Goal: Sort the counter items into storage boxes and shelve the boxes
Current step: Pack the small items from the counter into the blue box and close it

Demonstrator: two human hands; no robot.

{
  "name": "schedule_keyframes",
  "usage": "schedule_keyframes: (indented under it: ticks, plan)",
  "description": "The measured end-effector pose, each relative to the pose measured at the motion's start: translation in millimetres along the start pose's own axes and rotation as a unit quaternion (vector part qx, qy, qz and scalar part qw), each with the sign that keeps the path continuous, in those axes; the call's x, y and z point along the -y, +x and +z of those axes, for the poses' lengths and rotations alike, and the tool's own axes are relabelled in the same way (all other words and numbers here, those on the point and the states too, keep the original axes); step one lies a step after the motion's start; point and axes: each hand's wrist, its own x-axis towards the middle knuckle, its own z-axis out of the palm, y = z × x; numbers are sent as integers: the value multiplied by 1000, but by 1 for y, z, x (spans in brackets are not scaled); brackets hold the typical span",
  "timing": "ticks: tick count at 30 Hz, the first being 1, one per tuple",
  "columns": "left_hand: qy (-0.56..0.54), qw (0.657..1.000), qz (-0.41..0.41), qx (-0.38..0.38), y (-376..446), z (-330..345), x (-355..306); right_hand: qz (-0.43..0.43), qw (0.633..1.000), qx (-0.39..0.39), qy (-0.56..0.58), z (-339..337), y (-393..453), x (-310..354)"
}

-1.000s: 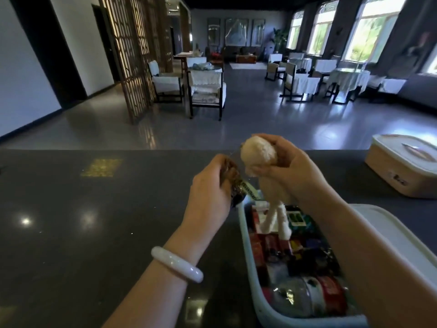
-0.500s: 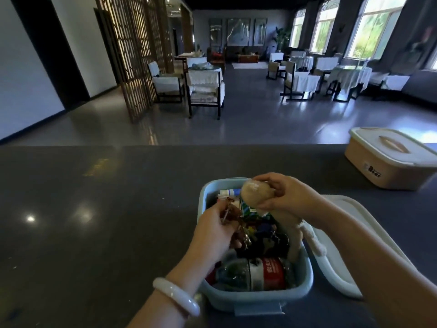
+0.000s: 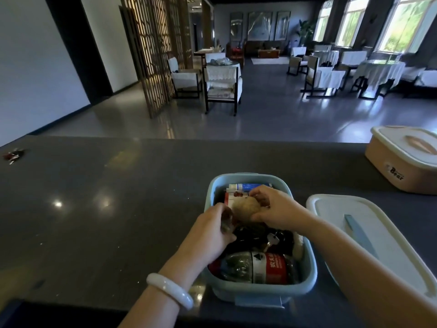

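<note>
- The dark counter [image 3: 99,209] carries everything; it runs the full width of the view, so the boxes sit within easy reach of both arms.
- A white lid [image 3: 369,240] with a blue handle strip lies flat just right of the open box, likely set aside so it can go on once packing ends.
- A pink storage box [image 3: 402,162], lid already on, sits well apart at the far right, apparently finished and waiting to be shelved.
- The blue storage box [image 3: 307,268] stands open in front of the person and is nearly full: a bottle [image 3: 255,266] with a red label lies along its near wall, cartons at the far end.
- The right hand [image 3: 276,209] holds a fuzzy tan plush ball [image 3: 244,207] low inside the box, fingers curled around it, probably to tuck it into a gap.
- The left hand [image 3: 212,230] pinches a small brownish item, too blurred to name, at the box's left rim.
- A small red object [image 3: 13,155] remains far left on the counter, seemingly still unsorted.
</note>
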Motion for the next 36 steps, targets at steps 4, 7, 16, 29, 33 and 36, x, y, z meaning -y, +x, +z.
schedule_keyframes:
  ticks: [4, 7, 16, 29, 33, 36]
  plan:
    - [21, 999, 18, -16, 2, -1, 4, 17, 999, 5, 26, -6, -4, -2]
    - [34, 999, 35, -11, 3, 1, 5, 28, 997, -7, 68, -4, -6, -9]
    - [131, 986, 103, -11, 0, 9, 14, 22, 998, -28, 53, 13, -6, -23]
    - [4, 1000, -2, -12, 5, -2, 14, 75, 989, 67, 105, -5, -6, -7]
    - [-25, 999, 9, 38, 12, 1, 10, 44, 987, 104, 117, -8, -2, 3]
    - [7, 999, 28, -24, 13, 3, 10, -10, 986, 36, 163, -6, 1, 7]
